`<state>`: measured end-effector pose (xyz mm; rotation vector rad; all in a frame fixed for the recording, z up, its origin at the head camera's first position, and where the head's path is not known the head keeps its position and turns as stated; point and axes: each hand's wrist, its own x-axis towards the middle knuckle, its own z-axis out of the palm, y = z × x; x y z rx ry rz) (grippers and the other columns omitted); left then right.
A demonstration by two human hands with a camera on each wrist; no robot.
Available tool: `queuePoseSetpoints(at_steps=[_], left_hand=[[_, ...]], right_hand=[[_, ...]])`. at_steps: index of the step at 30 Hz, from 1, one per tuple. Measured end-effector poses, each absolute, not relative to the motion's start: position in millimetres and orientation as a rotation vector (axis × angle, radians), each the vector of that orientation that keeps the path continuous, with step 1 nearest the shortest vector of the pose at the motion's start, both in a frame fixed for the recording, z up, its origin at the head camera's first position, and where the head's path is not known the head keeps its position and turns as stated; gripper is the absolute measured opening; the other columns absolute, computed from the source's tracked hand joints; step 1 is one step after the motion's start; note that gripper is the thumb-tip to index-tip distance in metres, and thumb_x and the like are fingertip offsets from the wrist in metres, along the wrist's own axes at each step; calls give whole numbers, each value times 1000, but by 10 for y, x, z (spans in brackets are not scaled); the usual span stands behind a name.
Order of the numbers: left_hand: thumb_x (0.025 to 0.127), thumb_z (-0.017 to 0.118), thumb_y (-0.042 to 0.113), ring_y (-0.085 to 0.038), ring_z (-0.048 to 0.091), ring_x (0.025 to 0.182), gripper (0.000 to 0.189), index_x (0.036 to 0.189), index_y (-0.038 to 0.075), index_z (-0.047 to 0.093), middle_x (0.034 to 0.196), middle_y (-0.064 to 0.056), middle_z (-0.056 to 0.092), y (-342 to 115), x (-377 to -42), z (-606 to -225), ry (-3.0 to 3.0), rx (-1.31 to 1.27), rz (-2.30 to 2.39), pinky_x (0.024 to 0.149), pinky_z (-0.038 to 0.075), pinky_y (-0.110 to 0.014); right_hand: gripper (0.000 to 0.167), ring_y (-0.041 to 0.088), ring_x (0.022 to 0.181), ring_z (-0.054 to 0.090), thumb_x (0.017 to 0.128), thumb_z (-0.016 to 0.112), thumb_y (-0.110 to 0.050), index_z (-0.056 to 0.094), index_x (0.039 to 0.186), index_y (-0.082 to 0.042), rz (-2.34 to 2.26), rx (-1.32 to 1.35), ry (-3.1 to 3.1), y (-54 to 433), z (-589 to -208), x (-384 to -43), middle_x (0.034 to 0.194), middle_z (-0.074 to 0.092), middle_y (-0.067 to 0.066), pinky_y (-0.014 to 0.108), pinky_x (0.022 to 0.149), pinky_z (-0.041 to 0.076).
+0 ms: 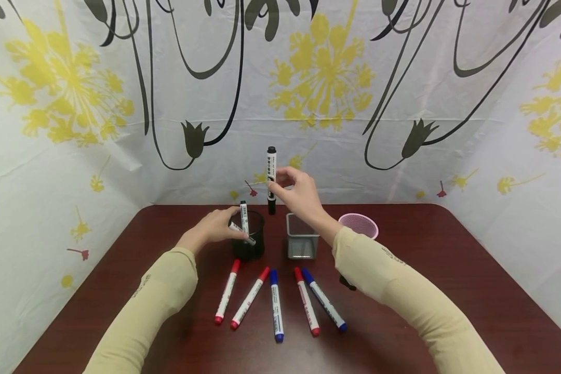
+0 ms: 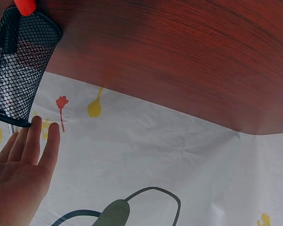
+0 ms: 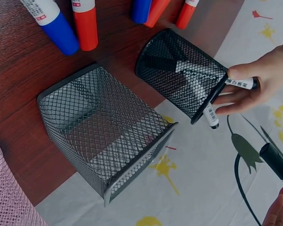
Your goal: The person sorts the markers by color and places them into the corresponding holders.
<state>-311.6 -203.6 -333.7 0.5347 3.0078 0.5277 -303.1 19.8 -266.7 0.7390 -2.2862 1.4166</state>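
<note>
My right hand (image 1: 299,191) pinches a black-capped whiteboard marker (image 1: 271,171) between thumb and fingers. The marker hangs upright in the air, above and behind the mesh containers. My left hand (image 1: 215,226) is at the round black mesh pen cup (image 1: 252,252), its straight fingers (image 2: 33,141) reaching the rim. Two black-capped markers lean in this cup: one nearly upright marker (image 1: 244,215) and one slanted marker (image 3: 210,115). Only the end of the held marker and a few right fingertips show in the right wrist view.
A square grey mesh holder (image 1: 302,246) stands right of the cup. Beyond it, a pink mesh basket (image 1: 359,224) is partly behind my right forearm. Several red-capped markers (image 1: 250,298) and blue-capped markers (image 1: 277,306) lie in front. A patterned cloth (image 1: 327,130) hangs behind the table.
</note>
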Motion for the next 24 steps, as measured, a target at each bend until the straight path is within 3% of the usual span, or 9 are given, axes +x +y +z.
queuePoseSetpoints(at_steps=[24], left_hand=[[73,66,47,-32,45,110,81,132,0,36,125,-18,46,-2028,-3092,-3335,3000,542,529,89,35,-44]], right_hand=[[31,11,80,56,83,62,-26,59,108,-8,1401,759,-2328,-97,-2798,-3214,87,61,-1,26,67,45]])
